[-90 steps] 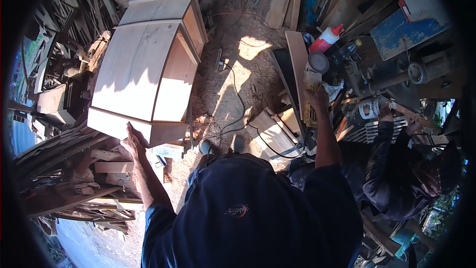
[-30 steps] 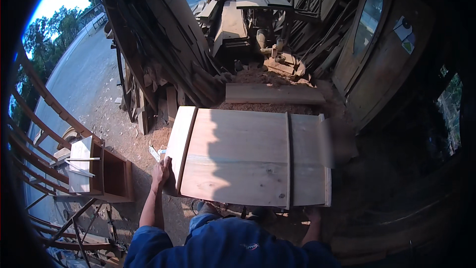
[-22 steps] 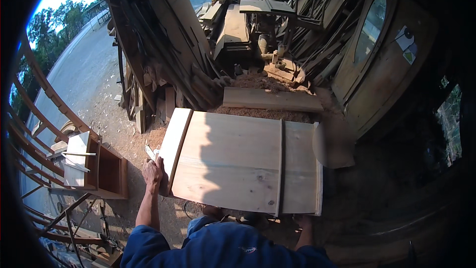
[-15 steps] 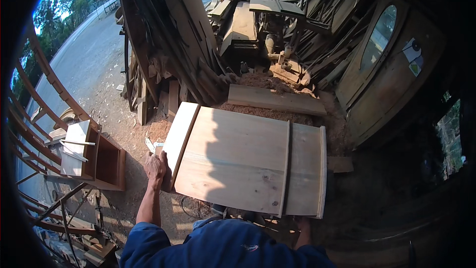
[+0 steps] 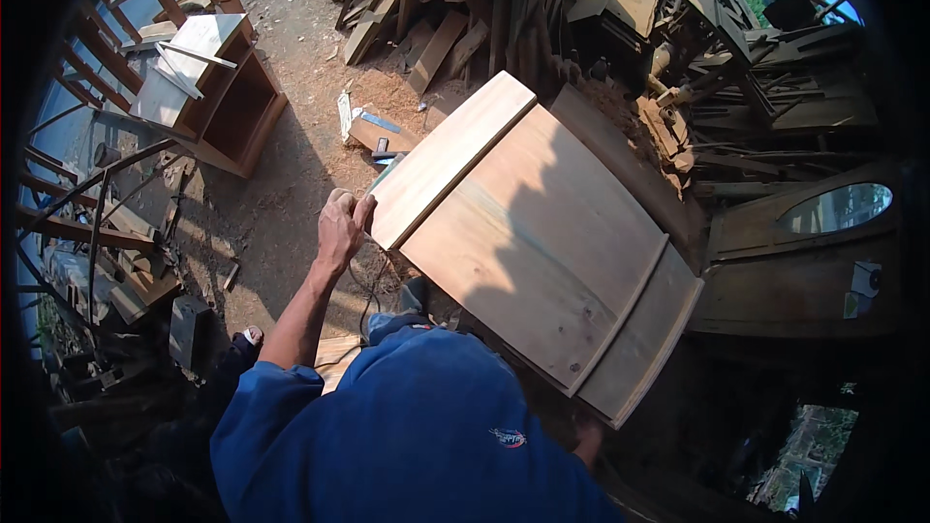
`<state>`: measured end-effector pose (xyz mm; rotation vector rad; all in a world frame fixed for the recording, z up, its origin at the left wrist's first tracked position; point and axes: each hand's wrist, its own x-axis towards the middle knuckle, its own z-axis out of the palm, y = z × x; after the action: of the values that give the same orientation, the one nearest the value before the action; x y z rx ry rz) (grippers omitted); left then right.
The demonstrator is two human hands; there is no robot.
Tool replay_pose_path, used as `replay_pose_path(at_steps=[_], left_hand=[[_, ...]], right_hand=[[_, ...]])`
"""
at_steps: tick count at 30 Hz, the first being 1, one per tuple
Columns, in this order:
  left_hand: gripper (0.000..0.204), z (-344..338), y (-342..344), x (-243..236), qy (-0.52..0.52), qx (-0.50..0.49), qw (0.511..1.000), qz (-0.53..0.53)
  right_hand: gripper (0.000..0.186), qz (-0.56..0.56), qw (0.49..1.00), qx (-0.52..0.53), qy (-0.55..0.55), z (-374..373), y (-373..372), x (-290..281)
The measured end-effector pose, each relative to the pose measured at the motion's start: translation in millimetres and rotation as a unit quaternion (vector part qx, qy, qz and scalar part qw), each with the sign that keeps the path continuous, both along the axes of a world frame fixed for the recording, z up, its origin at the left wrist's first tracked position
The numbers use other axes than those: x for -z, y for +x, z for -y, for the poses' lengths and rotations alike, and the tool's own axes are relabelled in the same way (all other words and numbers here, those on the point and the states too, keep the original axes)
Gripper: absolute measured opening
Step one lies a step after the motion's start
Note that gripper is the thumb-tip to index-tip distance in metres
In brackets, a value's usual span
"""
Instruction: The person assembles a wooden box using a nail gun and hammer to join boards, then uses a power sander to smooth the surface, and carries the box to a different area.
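A large pale wooden panel [image 5: 523,242] lies in front of me, with a raised board across its left end and strips across its right part. My left hand [image 5: 341,228] grips its left edge, fingers closed around the near left corner. Under the near right corner my right hand [image 5: 588,438] shows only in part; its fingers are hidden by the panel. Beside the left end, on the ground, are a wooden offcut [image 5: 373,133] and a dark tool, partly covered by the panel.
At left stands a small open wooden cabinet [image 5: 237,111] with loose strips on top. Stacked boards [image 5: 436,19] rise at the back. A long plank [image 5: 605,140] lies beyond the panel among sawdust. A door [image 5: 794,261] with an oval pane stands at right.
My view has turned, so the surroundings and panel appear rotated clockwise. The offcut and tool by the panel's left end show more fully. My left hand keeps its grip there.
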<state>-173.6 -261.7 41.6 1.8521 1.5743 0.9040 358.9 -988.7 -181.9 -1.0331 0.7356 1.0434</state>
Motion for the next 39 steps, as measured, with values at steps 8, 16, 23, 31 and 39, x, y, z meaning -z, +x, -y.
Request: replay_pose_path(at_steps=[8,16,23,31,39], left_hand=[[0.04,-24.2,-18.0,-15.6,-0.05,0.156,0.986,-0.032],[0.074,-137.1,53.4,-2.9,-0.281,0.354,0.876,0.166],[0.06,-146.3,73.1,41.3,-0.306,0.289,0.844,0.332],[0.054,-151.4,73.7,29.1,-0.55,0.254,0.608,0.514],[0.058,-218.7,149.3,33.9,-0.302,0.331,0.83,0.332]], right_hand=[[0.047,0.177,0.936,-0.147,-0.265,-124.6,-40.3,-146.7],[0.044,0.237,0.897,-0.188,-0.323,-184.4,-56.1,-227.3],[0.047,0.277,0.869,-0.172,-0.371,-213.3,-66.6,-251.7],[0.052,0.317,0.815,-0.106,-0.473,-257.6,-66.4,-261.7],[0.064,0.371,0.787,-0.114,-0.48,-273.6,-62.2,-246.7]])
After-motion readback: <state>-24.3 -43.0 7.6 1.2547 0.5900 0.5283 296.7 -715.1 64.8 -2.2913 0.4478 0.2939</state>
